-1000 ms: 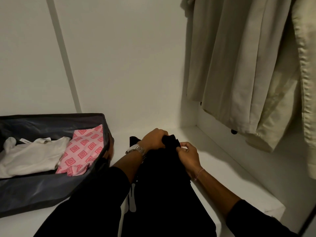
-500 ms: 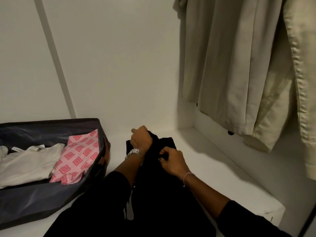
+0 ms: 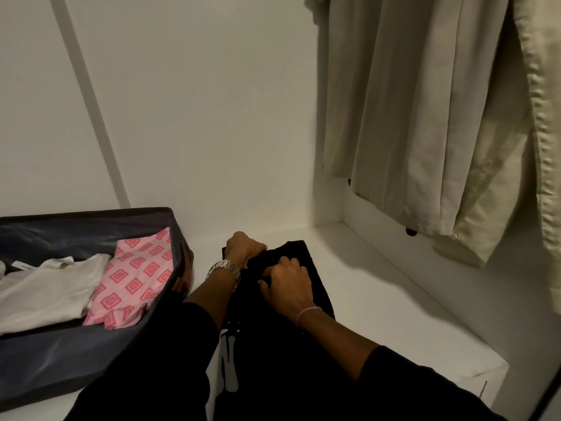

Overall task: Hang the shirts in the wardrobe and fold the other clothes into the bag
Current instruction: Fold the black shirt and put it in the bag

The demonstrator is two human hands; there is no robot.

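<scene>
Black fabric garment [image 3: 306,262]: lying on the white wardrobe shelf [image 3: 379,299], long axis running from the person toward the back wall. Left hand [image 3: 243,247] is gripping its far edge, fingers curled; right hand [image 3: 288,282], just nearer, is pinching a fold, knuckles up.

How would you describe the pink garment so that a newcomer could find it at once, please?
Start at the dark open bag on the left of the white shelf. Inside, the pink garment lies against the right wall, beside a plain white garment; only it bears a diamond pattern.
</scene>
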